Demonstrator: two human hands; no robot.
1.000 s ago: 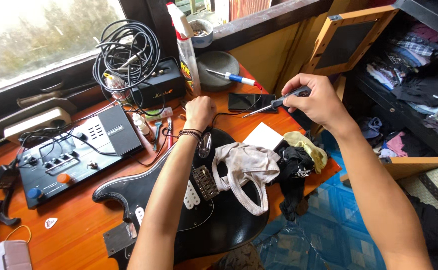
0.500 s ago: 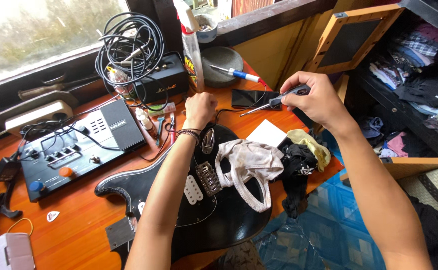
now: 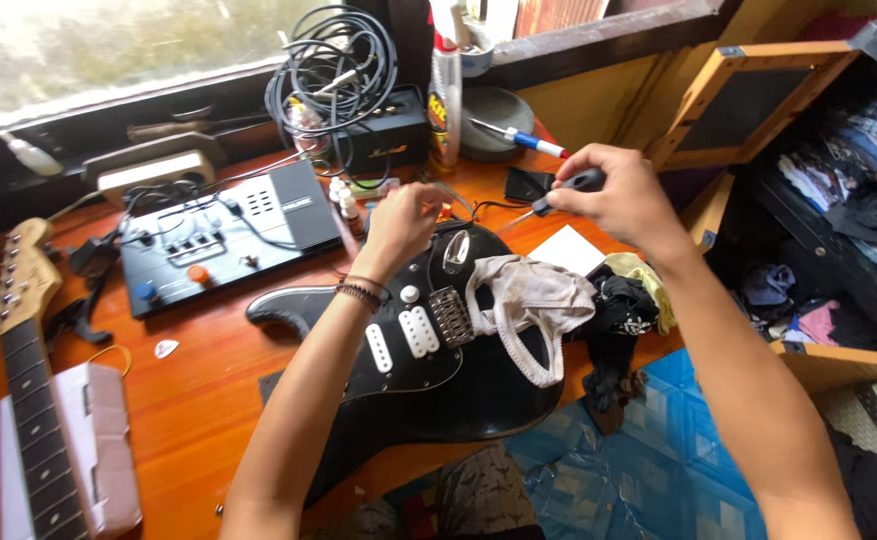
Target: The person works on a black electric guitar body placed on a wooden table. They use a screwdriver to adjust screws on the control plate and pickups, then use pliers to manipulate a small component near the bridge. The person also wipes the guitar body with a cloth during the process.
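Black guitar body [image 3: 458,390] under curled left hand [image 3: 403,220], right hand [image 3: 613,190] gripping screwdriver [image 3: 558,195]

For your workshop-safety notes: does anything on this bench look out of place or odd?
Yes. The black guitar body has no neck; a separate neck lies at the desk's left edge. A pale cloth is draped over the body. The right hand holds a screwdriver.
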